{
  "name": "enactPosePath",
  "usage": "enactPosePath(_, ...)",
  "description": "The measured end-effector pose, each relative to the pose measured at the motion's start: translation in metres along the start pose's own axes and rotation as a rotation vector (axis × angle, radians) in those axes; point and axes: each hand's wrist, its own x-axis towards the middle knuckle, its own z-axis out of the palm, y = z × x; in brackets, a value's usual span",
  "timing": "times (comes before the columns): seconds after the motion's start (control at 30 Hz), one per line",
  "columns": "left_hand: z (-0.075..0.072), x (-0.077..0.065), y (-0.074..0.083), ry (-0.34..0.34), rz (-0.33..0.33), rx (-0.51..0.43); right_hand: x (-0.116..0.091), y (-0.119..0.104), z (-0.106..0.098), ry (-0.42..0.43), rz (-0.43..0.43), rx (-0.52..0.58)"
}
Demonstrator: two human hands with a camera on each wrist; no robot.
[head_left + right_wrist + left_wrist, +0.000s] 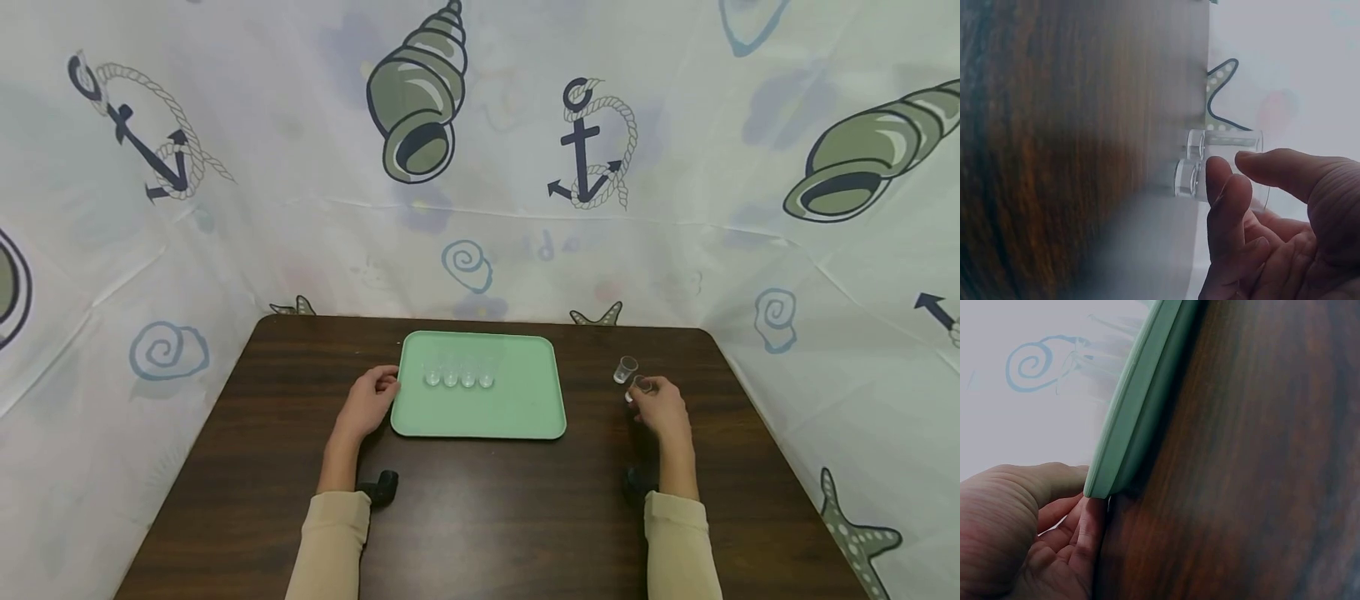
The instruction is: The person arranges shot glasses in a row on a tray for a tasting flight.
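**Right hand at a clear cup beside the tray; left hand steadying the tray edge**

Head view: green tray (517, 408) sits mid-table toward the far edge of the dark wooden table (480, 517). Four small clear cups (459, 375) stand in a row on its left half. Left hand (367, 404) rests against the tray's left edge. Right hand (660, 408) is near the table's right edge, fingers curled round a small clear cup (641, 385); a second loose cup (626, 369) stands just beyond it, upright.

Left wrist view: fingertips (1088, 519) tuck under the tray rim (1129, 431) and the thumb lies over it, a light pinch on the rim.

Right wrist view: thumb and forefinger (1225, 187) close on the nearer cup (1186, 178); the other cup (1229, 142) just beside it, apparently touching.

Judgement: step in hand is picking up a loose cup. Next move calls for a firm pinch, a clean lift clear of its neighbour, then a carry over the tray's right rim.
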Motion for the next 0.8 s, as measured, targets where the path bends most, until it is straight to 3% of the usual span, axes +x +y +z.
enactPosePath(0.47, 0.001, -0.001, -0.002, -0.004, 0.003, 0.002, -0.008, -0.008, 0.002, 0.036, -0.074, 0.039)
enactPosePath(0.8, 0.0, -0.001, -0.001, 0.004, -0.002, 0.003, -0.019, -0.027, 0.006, 0.039, -0.135, -0.009)
